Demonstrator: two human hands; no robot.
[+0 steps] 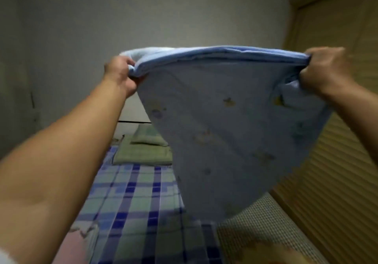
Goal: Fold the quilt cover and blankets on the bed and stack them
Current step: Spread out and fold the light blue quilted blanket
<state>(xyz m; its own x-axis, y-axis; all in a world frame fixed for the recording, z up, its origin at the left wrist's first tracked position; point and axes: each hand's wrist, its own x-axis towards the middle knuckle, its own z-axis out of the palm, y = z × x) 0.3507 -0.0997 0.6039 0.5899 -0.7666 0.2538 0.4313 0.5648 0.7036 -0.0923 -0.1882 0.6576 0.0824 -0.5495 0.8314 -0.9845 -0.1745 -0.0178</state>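
A light blue blanket (225, 132) with small faded prints hangs doubled over in the air above the bed. My left hand (120, 75) grips its upper left corner and my right hand (325, 69) grips the upper right corner, with the top edge stretched between them. The lower end of the blanket dangles just above the blue, green and white checked sheet (133, 202) of the bed. A pink cloth (75, 245) lies at the bed's near left edge.
A green checked pillow (149, 137) rests on a folded green cover (141, 155) at the head of the bed. A woven mat (261, 222) covers the bed's right side. Slatted wooden doors (337, 161) stand to the right, a grey wall behind.
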